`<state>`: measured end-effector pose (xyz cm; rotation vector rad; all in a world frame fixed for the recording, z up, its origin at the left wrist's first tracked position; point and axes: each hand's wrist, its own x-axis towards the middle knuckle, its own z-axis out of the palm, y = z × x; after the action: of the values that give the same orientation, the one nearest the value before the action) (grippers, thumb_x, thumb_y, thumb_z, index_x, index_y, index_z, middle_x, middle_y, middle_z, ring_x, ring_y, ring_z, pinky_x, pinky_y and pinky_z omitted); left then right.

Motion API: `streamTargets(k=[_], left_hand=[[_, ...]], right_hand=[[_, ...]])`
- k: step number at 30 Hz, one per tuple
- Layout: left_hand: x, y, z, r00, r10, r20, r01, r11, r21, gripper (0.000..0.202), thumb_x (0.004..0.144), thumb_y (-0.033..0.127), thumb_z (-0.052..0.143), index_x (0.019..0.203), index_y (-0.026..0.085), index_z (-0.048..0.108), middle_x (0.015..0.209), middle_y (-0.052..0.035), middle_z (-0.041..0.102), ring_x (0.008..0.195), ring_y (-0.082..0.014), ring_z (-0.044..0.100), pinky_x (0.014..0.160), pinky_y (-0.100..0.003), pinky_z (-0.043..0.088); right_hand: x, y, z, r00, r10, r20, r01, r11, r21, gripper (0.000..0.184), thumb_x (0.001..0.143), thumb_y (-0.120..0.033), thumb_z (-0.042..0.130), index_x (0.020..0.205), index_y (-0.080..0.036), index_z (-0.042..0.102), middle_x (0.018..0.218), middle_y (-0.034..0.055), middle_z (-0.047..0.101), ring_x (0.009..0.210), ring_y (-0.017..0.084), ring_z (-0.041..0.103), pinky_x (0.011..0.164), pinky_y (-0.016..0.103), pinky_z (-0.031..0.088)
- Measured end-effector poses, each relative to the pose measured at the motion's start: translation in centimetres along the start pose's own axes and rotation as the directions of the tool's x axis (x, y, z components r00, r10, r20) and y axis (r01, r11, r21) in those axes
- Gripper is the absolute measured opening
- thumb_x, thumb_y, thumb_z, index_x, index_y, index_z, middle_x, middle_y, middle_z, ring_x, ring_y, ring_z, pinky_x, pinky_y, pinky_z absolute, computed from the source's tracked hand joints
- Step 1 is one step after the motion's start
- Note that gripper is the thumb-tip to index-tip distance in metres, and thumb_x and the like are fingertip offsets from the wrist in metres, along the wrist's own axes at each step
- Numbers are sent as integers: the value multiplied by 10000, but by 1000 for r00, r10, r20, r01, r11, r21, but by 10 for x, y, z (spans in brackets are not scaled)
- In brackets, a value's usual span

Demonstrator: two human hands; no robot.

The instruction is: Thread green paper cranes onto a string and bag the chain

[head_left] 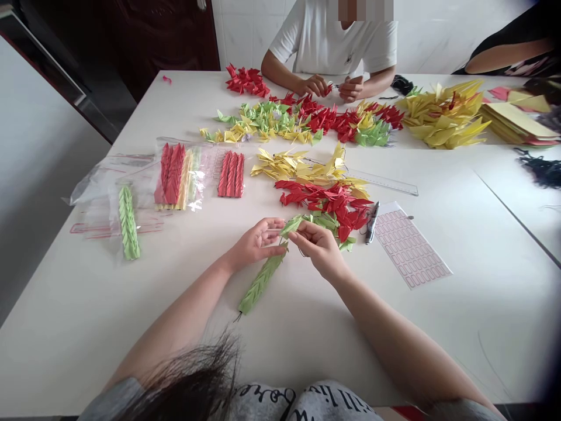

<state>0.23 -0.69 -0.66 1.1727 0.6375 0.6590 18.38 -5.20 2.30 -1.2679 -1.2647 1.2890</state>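
— What do the hands hold?
— Left hand point(256, 242) pinches the green crane string point(262, 280) lying on the counter point(438, 333); right hand point(321, 248) grips a green paper crane point(291, 225).
— Any writing?
— Shirt lettering point(315, 400) is cut off; the label sheet point(409, 247) is unreadable.

The head camera is looking forward and down across the table point(87, 304), riding close above the left hand point(256, 241) and right hand point(322, 247), which are sitting with the strand point(260, 283) at lower centre. A person point(333, 41) opposite is showing at the top edge, and hair point(197, 380) is hanging in at the bottom.
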Motion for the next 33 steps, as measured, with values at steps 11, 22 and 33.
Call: streamTargets(k=[11, 22, 33], left_hand=[[-5, 9, 4, 946, -175, 273, 217, 967, -132, 248, 893, 375, 626, 984, 145, 642, 966, -116, 712, 962, -208, 674, 913, -340, 461], [-4, 15, 1, 955, -236, 180, 248, 968, -49, 396, 872, 501, 470, 695, 149, 507, 698, -11, 517, 552, -89, 491, 545, -218, 420], [-5, 17, -5, 931, -197, 307, 208, 978, -2, 274, 717, 203, 504, 929, 122, 658, 655, -4, 529, 564, -119, 530, 572, -250, 459]], right_hand=[[7, 12, -5, 998, 68, -10, -61, 945, 320, 384, 785, -507, 730, 769, -206, 492, 615, -29, 570, 431, 56, 299, 438, 249, 158], [7, 18, 0, 979, 202, 12, -186, 877, 442, 474, 683, -494, 809, 701, -209, 432, 548, -94, 216, 493, 69, 139, 487, 262, 62], [8, 25, -1, 985, 155, 71, -170, 913, 370, 433, 703, -520, 797, 705, -204, 501, 491, -102, 263, 456, 63, 189, 465, 248, 115]])
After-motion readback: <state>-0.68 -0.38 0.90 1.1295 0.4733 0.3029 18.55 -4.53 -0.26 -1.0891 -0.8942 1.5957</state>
